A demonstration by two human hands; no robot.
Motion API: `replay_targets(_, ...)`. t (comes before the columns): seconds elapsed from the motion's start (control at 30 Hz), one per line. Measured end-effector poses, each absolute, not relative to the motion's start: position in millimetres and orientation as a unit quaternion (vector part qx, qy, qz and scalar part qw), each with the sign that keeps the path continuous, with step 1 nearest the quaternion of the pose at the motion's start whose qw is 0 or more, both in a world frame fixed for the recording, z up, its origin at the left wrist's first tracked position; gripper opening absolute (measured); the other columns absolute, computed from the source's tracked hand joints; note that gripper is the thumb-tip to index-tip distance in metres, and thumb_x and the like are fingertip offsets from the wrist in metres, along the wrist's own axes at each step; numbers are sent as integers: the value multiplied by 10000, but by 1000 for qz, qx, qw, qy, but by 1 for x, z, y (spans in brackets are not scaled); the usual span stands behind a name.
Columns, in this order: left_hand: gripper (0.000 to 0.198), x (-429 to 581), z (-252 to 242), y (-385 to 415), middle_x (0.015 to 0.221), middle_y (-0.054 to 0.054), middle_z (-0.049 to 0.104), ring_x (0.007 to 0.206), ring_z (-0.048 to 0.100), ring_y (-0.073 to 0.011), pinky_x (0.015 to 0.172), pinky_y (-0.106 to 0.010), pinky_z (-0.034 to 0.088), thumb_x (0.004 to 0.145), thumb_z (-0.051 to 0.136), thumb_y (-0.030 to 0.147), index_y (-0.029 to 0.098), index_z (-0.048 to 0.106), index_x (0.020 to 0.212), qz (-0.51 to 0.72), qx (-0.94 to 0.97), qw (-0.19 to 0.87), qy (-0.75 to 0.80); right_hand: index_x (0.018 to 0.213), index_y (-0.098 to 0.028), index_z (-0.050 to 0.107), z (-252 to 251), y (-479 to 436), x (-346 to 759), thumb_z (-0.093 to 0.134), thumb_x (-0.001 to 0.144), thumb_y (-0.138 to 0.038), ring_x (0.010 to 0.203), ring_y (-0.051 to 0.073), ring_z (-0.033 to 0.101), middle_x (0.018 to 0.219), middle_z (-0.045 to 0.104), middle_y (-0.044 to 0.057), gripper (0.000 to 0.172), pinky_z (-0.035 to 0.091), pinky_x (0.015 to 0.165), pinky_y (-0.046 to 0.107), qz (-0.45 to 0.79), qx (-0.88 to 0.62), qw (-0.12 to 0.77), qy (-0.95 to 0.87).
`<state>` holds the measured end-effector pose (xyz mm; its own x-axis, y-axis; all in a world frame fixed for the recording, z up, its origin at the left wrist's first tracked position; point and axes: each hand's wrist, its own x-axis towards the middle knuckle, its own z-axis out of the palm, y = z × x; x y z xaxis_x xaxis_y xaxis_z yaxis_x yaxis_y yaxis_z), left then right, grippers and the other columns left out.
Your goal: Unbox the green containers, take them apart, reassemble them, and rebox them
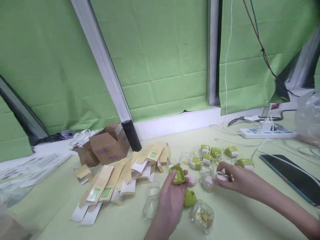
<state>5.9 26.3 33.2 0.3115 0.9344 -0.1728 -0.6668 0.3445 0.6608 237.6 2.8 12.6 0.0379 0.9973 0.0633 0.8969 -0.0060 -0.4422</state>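
My left hand [172,196] is closed round a small green plastic shell [178,174], pinched between thumb and fingers just above the table. My right hand [235,180] reaches in from the right, its fingers closed on a small pale pink piece [221,176]. Another pink piece [192,180] and a second green shell [190,198] lie between the hands. Clear plastic cases [203,215] sit close in front of them. Behind the right hand lies a cluster of assembled green and white items [212,155].
A heap of tan and white packaging cards [117,181] spreads at the left, with torn cardboard boxes [107,146] and a black cylinder [131,135] behind. A power strip [265,133], cables and a dark tablet [292,178] lie at the right. Green cloth covers the wall.
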Motion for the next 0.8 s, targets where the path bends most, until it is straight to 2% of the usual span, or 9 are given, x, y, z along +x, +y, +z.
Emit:
replay_targets(0.13, 301, 13, 22, 24, 966, -103, 620, 666, 559, -110, 679, -236, 456, 850, 520, 381, 121, 584, 988, 501, 259, 780, 270, 801, -240, 585, 16, 1, 236, 614, 702, -423, 576, 218, 593, 620, 632, 4, 211, 295, 474, 249, 138, -714, 146, -670)
replay_targets(0.2, 353, 13, 18, 23, 1043, -103, 610, 701, 563, -113, 709, -243, 455, 849, 513, 414, 132, 584, 1050, 482, 285, 785, 263, 908, -224, 561, 21, -3, 229, 632, 697, -469, 624, 226, 600, 715, 638, 28, 331, 350, 512, 265, 147, -707, 197, -664)
replay_targets(0.27, 386, 13, 15, 20, 1118, -97, 593, 749, 573, -120, 753, -255, 452, 847, 515, 421, 161, 563, 1129, 471, 311, 786, 253, 968, -220, 489, 26, -9, 218, 509, 800, -528, 648, 201, 584, 782, 611, 34, 351, 398, 564, 283, 173, -678, 279, -658)
replay_targets(0.33, 417, 14, 13, 16, 1243, -86, 542, 814, 588, -130, 794, -265, 449, 842, 531, 408, 218, 519, 1213, 465, 328, 781, 257, 903, -233, 452, 29, -14, 204, 329, 902, -511, 629, 166, 550, 749, 567, 7, 303, 414, 578, 277, 231, -626, 334, -666)
replay_targets(0.4, 471, 16, 11, 13, 1346, -73, 471, 954, 585, -158, 865, -281, 436, 839, 539, 403, 264, 458, 1282, 453, 335, 781, 268, 829, -236, 453, 30, -19, 191, 305, 925, -470, 604, 147, 520, 697, 536, -15, 293, 404, 551, 256, 286, -566, 349, -690)
replay_targets(0.47, 537, 20, 8, 10, 1388, -73, 433, 1135, 515, -198, 957, -309, 396, 833, 540, 425, 269, 405, 1328, 443, 347, 781, 270, 811, -230, 473, 28, -21, 181, 375, 916, -405, 598, 142, 510, 697, 541, -15, 227, 380, 529, 247, 281, -537, 350, -714)
replay_targets(0.57, 606, 24, 2, 8, 1431, -66, 374, 1310, 331, -240, 1063, -357, 297, 809, 543, 485, 256, 384, 1348, 436, 399, 749, 299, 789, -218, 460, 23, -22, 173, 393, 904, -282, 600, 141, 516, 739, 564, 0, 147, 350, 530, 255, 193, -559, 339, -732)
replay_targets(0.67, 616, 25, -3, 7, 1467, -40, 304, 1367, 199, -240, 1105, -357, 216, 796, 527, 532, 247, 417, 1331, 424, 471, 684, 360, 762, -216, 429, 21, -22, 170, 376, 899, -237, 586, 144, 519, 756, 569, 7, 148, 328, 521, 261, 140, -578, 328, -734)
replay_targets(0.8, 644, 25, -5, 6, 1485, -26, 255, 1370, 191, -234, 1113, -352, 195, 798, 489, 567, 245, 390, 1347, 415, 516, 649, 375, 718, -214, 427, 21, -22, 164, 405, 889, -240, 590, 142, 521, 718, 575, -1, 174, 341, 514, 247, 199, -571, 348, -716)
